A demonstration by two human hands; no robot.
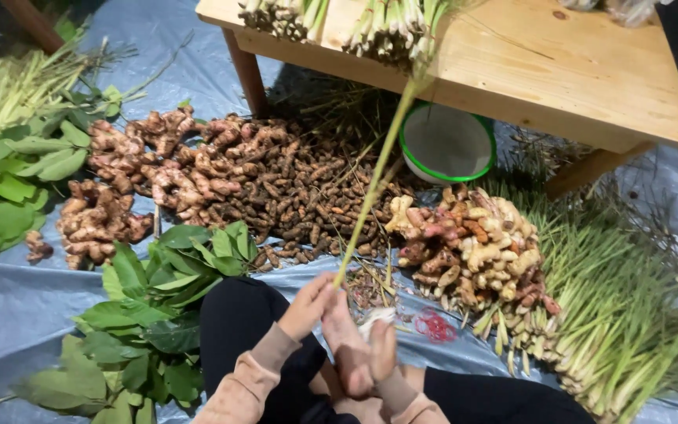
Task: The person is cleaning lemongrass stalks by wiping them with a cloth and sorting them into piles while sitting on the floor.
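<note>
Below the head camera, near the bottom middle of the view, the left hand (308, 305) was clenched around the base of a long lemongrass stalk (378, 169), which rose at a slant toward the wooden desk (559, 71) above. The right hand (359, 345) sat just beside and below the left one, touching it; its fingers curled inward, but whether it gripped the stalk could not be told. Both wrists wore tan sleeves over dark trousers. Just right of the hands lay a small heap of red rubber bands (435, 325) on the grey tarp (9, 302) that covered the floor. A pile of leafy green branches (151, 314) lay to the left of the knees. Beyond the hands a broad heap of small brown turmeric roots (300, 196) spread out, with pale ginger (107, 220) at its left and pink-tipped galangal (472, 247) at its right. Bundled lemongrass stalks (621, 314) filled the right side, and a white, green-rimmed sieve (447, 145) stood under the desk edge.
</note>
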